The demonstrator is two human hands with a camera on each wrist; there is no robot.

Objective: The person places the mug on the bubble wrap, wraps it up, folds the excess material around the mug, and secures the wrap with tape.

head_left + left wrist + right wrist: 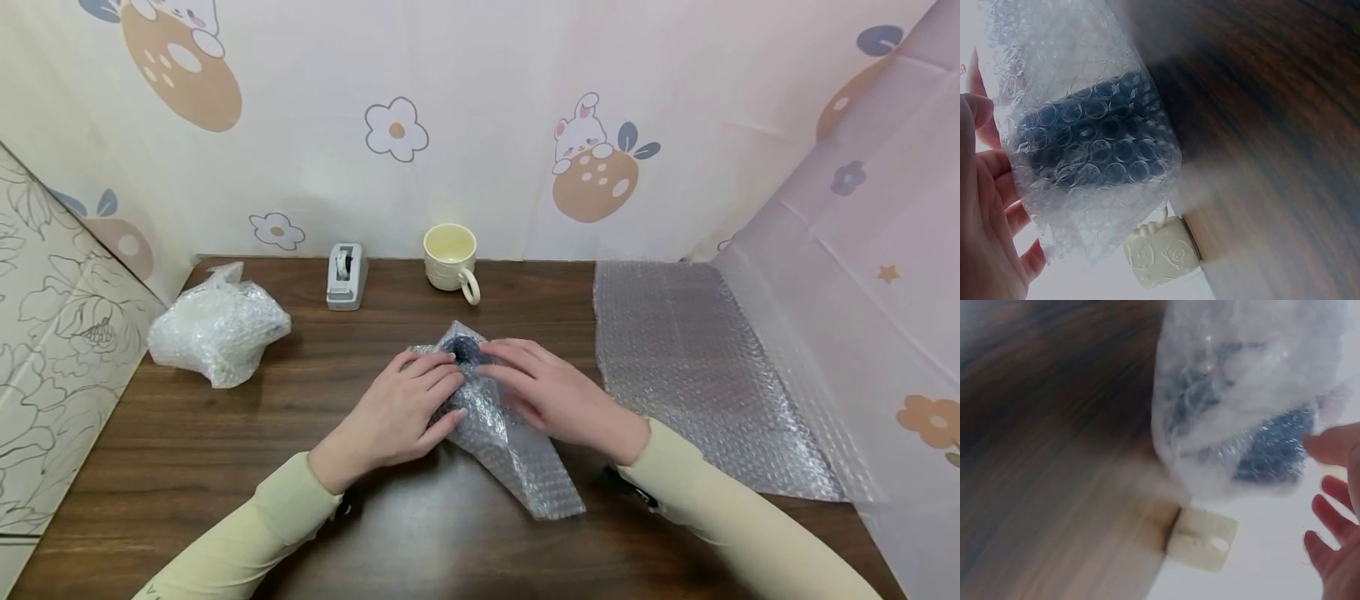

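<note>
the table (225, 442) carries everything, and the work is at its middle, i suppose because both arms reach there equally well. at the right the sheet (675, 358) of bubble film lies flat, probably so that it can be taken without unfolding. the wrap (487, 425), of the same film, lies in the middle, directly before the person. a white bundle (217, 329) is at the far left, well apart, perhaps to be out of the way.

the left hand (397, 408) rests with fingers nearly straight on the left side of the wrap; it grips nothing, and seems to press so that the folds do not open. the right hand (558, 392) is at the other side, fingers loosely spread, also without a grip; how firmly it touches i cannot tell.

the mug (448, 267) stands upright near the back edge, its handle to the person, which makes it easy to take. left of it is the dispenser (346, 277), its front end, as it seems, also to the person.

inside the wrap is the dark thing (1097, 137), maybe a cup; its opening looks to the far side. the wrap's long axis runs aslant, from there to a loose end, nearer and more right.
</note>
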